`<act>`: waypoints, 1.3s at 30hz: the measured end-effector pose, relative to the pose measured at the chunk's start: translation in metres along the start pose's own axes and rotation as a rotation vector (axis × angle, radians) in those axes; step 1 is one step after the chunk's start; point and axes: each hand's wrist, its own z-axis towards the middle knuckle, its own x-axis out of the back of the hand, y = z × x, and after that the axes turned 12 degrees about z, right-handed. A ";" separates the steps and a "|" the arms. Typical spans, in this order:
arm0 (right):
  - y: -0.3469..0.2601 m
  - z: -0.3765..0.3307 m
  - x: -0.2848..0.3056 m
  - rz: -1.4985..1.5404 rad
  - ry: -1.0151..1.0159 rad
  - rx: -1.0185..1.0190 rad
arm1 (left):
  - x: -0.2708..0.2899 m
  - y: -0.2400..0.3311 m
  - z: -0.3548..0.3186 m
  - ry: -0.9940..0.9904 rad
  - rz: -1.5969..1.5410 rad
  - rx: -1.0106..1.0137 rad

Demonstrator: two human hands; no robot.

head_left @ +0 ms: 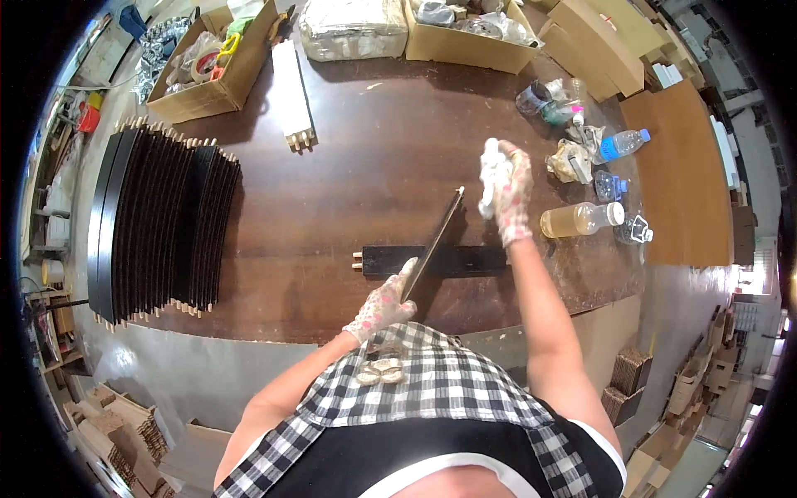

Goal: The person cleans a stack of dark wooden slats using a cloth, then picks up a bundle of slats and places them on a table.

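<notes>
Head view of a brown bench (332, 183). The left hand (386, 309), gloved, gripped a narrow dark board (436, 236), tilted and seen edge-on; the right hand (514, 189), likewise gloved, held a crumpled white wad (492, 176). Behind the tilted piece lay a black board (393, 261) with dowels at its left end. A packed row of black boards (162, 224) occupied the left side; a clear bottle (571, 221) of yellowish liquid lay at right, and an open carton (199, 105) stood at upper left.
</notes>
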 end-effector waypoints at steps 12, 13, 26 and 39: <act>0.007 0.008 -0.003 -0.784 0.034 0.333 | 0.012 -0.011 -0.004 0.138 -0.187 -0.203; 0.000 -0.005 -0.015 -0.699 -0.021 0.329 | 0.026 -0.003 -0.012 0.219 -0.158 -0.171; 0.013 -0.089 -0.009 -0.249 -0.174 0.173 | 0.193 -0.060 -0.128 0.877 1.028 0.669; -0.034 -0.125 0.009 -0.389 0.093 0.126 | 0.113 -0.053 -0.059 0.749 0.750 -0.131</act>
